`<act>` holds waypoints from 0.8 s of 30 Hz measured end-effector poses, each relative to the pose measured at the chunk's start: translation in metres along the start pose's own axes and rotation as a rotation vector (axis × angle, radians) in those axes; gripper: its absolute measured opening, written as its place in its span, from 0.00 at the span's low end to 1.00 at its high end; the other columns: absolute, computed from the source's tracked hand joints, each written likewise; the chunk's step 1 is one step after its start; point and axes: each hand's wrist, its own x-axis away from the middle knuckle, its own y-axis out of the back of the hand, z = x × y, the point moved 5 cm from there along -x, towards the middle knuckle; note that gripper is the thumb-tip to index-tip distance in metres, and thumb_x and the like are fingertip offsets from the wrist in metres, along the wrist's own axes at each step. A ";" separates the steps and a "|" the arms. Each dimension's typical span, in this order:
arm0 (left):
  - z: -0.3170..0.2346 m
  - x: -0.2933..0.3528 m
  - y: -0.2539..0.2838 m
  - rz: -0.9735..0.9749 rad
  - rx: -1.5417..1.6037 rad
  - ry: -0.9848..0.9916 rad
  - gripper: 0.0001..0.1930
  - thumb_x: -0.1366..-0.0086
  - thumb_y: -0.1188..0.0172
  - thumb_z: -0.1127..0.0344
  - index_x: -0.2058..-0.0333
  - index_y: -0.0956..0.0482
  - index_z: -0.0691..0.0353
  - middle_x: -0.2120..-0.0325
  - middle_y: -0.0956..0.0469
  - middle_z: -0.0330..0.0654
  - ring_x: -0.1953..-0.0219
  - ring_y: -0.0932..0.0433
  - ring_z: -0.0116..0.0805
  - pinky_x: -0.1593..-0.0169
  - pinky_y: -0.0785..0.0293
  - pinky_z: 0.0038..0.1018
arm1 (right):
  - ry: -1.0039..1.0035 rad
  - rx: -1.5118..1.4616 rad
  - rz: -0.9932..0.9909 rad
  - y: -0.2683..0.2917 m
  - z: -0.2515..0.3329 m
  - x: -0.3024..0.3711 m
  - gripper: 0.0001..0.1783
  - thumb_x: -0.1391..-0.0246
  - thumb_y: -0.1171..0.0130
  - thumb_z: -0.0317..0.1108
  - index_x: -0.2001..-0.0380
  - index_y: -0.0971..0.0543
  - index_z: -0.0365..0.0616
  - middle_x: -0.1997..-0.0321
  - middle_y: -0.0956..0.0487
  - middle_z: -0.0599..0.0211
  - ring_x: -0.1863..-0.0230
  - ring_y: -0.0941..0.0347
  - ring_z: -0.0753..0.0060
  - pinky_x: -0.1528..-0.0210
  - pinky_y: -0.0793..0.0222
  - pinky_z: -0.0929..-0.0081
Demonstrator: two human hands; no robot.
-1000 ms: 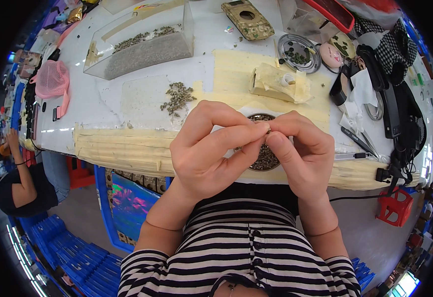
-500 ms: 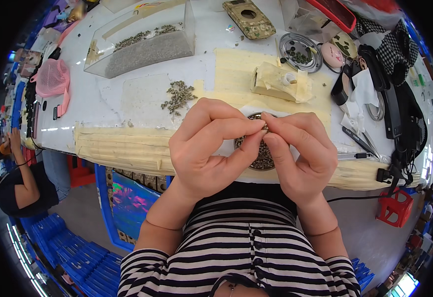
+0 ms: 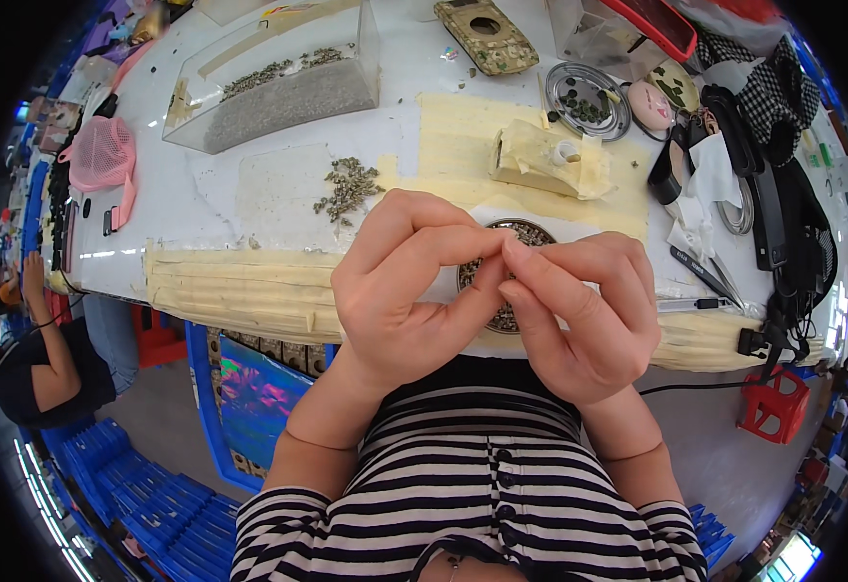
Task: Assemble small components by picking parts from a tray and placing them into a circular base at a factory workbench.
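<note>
So our left hand (image 3: pixel 405 301) and right hand (image 3: pixel 594 320) meet mid-frame, pinching over a dish (image 3: pixel 523 222) of bits (image 3: pixel 529 235); we can't tell what.

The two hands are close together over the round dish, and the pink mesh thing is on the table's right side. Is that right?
No: the head view shows the pink mesh thing on the left side of the table. The left hand and right hand are close together over the round dish.
</note>
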 end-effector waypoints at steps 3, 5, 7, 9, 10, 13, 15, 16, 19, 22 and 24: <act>-0.001 0.000 0.000 0.006 0.019 0.011 0.13 0.54 0.30 0.81 0.67 0.16 0.65 0.72 0.22 0.42 0.71 0.23 0.33 0.70 0.28 0.24 | -0.130 -0.059 0.011 -0.001 -0.006 0.001 0.17 0.60 0.27 0.25 0.62 0.14 0.42 0.70 0.20 0.68 0.72 0.27 0.70 0.69 0.33 0.77; -0.002 -0.001 0.000 0.019 0.030 -0.005 0.13 0.54 0.30 0.82 0.67 0.16 0.65 0.71 0.22 0.42 0.71 0.23 0.33 0.70 0.28 0.25 | -0.249 -0.185 0.033 -0.003 -0.013 0.003 0.15 0.58 0.28 0.25 0.62 0.14 0.41 0.71 0.20 0.67 0.71 0.27 0.71 0.68 0.33 0.77; -0.003 -0.001 0.000 0.034 0.039 -0.044 0.13 0.54 0.30 0.82 0.67 0.16 0.65 0.71 0.22 0.42 0.71 0.23 0.33 0.71 0.28 0.25 | -0.376 -0.374 0.057 -0.007 -0.022 0.007 0.13 0.56 0.29 0.24 0.63 0.15 0.39 0.71 0.20 0.66 0.72 0.27 0.72 0.68 0.33 0.78; -0.005 -0.002 -0.001 0.042 0.017 -0.085 0.14 0.54 0.30 0.82 0.66 0.16 0.65 0.71 0.23 0.42 0.71 0.23 0.34 0.71 0.28 0.25 | -0.564 -0.591 0.087 -0.010 -0.028 0.011 0.10 0.55 0.29 0.24 0.65 0.15 0.39 0.71 0.20 0.65 0.71 0.27 0.71 0.68 0.33 0.79; -0.006 -0.002 -0.001 0.046 0.005 -0.106 0.14 0.54 0.30 0.82 0.66 0.16 0.65 0.71 0.23 0.42 0.71 0.24 0.34 0.71 0.28 0.25 | -0.658 -0.699 0.103 -0.012 -0.030 0.013 0.09 0.54 0.30 0.24 0.66 0.16 0.38 0.72 0.20 0.65 0.71 0.26 0.71 0.68 0.32 0.79; -0.005 0.000 -0.003 0.050 -0.010 -0.073 0.12 0.52 0.31 0.82 0.66 0.16 0.67 0.70 0.24 0.42 0.70 0.25 0.31 0.66 0.30 0.23 | -0.486 -0.457 0.035 -0.005 -0.027 0.008 0.10 0.57 0.28 0.25 0.68 0.16 0.40 0.72 0.21 0.67 0.72 0.27 0.71 0.69 0.33 0.79; -0.004 0.001 -0.003 0.053 -0.005 -0.022 0.12 0.52 0.31 0.83 0.66 0.17 0.67 0.70 0.24 0.42 0.69 0.26 0.31 0.65 0.30 0.23 | -0.221 -0.197 0.012 0.001 -0.015 0.001 0.12 0.59 0.27 0.25 0.67 0.15 0.41 0.71 0.21 0.68 0.72 0.27 0.70 0.70 0.33 0.78; -0.003 0.001 -0.003 0.054 -0.003 0.004 0.12 0.52 0.31 0.83 0.66 0.17 0.68 0.70 0.24 0.43 0.69 0.26 0.31 0.65 0.30 0.23 | -0.088 -0.068 0.000 0.003 -0.007 0.000 0.13 0.60 0.27 0.25 0.66 0.15 0.42 0.71 0.21 0.68 0.72 0.28 0.70 0.70 0.33 0.78; 0.000 -0.001 0.000 0.014 -0.015 -0.003 0.13 0.56 0.30 0.82 0.68 0.16 0.65 0.73 0.23 0.42 0.72 0.24 0.34 0.71 0.28 0.24 | 0.024 -0.042 0.005 -0.001 0.002 -0.002 0.17 0.62 0.27 0.26 0.63 0.14 0.43 0.72 0.21 0.70 0.74 0.29 0.70 0.71 0.33 0.76; 0.000 0.000 0.000 -0.008 0.014 0.038 0.14 0.56 0.30 0.82 0.68 0.15 0.65 0.73 0.22 0.42 0.72 0.23 0.35 0.70 0.28 0.24 | -0.054 -0.027 0.001 -0.001 -0.005 -0.001 0.18 0.61 0.27 0.26 0.61 0.14 0.42 0.72 0.20 0.68 0.73 0.27 0.70 0.70 0.32 0.76; -0.001 0.000 0.001 -0.001 0.025 0.025 0.14 0.56 0.30 0.82 0.67 0.15 0.64 0.72 0.22 0.42 0.72 0.23 0.35 0.70 0.28 0.24 | -0.154 -0.088 0.026 -0.002 -0.009 0.000 0.17 0.59 0.28 0.25 0.61 0.14 0.41 0.71 0.20 0.67 0.73 0.27 0.70 0.70 0.32 0.77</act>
